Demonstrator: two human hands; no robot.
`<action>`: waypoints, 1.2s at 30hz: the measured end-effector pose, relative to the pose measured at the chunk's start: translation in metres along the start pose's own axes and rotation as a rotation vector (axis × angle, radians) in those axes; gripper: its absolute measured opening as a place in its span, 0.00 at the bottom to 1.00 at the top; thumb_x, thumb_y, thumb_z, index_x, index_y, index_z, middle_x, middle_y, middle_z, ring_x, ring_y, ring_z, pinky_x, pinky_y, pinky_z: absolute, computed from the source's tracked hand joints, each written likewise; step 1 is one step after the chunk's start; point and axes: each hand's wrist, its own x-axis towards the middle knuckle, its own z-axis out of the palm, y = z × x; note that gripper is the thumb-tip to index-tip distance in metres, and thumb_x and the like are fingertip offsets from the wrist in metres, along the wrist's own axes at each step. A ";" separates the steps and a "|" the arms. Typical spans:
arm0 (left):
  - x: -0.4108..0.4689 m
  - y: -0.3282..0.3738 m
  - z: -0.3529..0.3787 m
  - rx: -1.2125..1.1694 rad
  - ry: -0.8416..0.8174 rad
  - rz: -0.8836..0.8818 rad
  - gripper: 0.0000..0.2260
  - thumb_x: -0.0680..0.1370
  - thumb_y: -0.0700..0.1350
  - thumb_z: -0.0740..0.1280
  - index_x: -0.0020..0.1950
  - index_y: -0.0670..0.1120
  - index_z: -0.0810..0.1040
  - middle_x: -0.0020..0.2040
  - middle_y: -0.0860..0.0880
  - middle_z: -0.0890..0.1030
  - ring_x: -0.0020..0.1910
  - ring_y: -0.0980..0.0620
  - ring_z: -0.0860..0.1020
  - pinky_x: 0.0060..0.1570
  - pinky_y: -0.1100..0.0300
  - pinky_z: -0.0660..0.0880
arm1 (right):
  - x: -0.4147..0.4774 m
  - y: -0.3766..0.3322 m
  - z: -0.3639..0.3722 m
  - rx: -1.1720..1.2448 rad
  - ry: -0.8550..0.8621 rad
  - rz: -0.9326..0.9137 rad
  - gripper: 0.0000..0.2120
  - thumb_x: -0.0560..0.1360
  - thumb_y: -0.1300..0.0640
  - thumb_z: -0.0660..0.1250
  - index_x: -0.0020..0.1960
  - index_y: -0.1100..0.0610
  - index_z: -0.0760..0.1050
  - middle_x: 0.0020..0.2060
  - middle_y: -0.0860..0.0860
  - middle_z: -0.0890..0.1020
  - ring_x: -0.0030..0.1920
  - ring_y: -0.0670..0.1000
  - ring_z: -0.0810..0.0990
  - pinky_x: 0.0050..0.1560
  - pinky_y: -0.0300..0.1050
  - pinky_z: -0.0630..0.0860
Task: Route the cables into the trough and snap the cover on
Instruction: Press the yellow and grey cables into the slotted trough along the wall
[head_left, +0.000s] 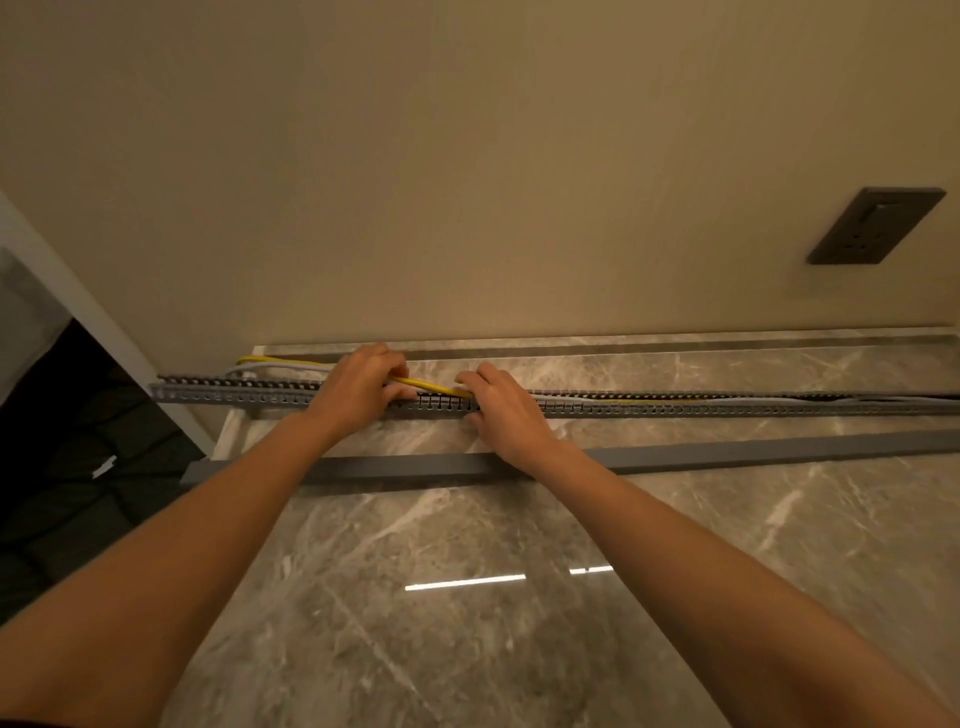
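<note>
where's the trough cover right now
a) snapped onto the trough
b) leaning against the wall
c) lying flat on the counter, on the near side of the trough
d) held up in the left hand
c: the grey cover lies flat on the marble counter, nearer the person than the open slotted trough, while the left hand and right hand are at the yellow cable.

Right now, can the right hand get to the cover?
Probably yes: the cover lies on the counter just under that wrist, nothing stacked on it. But the right hand is busy holding the yellow cable at the trough.
</note>
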 end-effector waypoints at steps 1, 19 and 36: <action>0.002 -0.001 -0.003 -0.037 -0.046 -0.009 0.09 0.74 0.42 0.70 0.51 0.38 0.81 0.50 0.41 0.80 0.52 0.43 0.76 0.47 0.55 0.69 | 0.000 0.000 0.001 -0.012 -0.004 -0.003 0.18 0.75 0.64 0.63 0.65 0.59 0.68 0.60 0.58 0.72 0.60 0.59 0.71 0.59 0.54 0.72; -0.011 0.006 0.014 0.233 0.061 0.002 0.07 0.76 0.38 0.66 0.51 0.36 0.74 0.51 0.35 0.79 0.46 0.35 0.79 0.42 0.45 0.76 | -0.005 0.015 0.001 -0.227 0.052 -0.239 0.10 0.64 0.65 0.74 0.45 0.62 0.82 0.36 0.58 0.84 0.37 0.59 0.82 0.29 0.46 0.77; -0.024 0.013 0.020 0.317 -0.037 -0.007 0.12 0.78 0.45 0.64 0.55 0.38 0.77 0.54 0.39 0.79 0.53 0.40 0.78 0.48 0.48 0.75 | -0.001 0.008 0.013 -0.124 -0.014 -0.071 0.15 0.76 0.66 0.58 0.62 0.65 0.70 0.59 0.60 0.75 0.61 0.59 0.71 0.60 0.51 0.69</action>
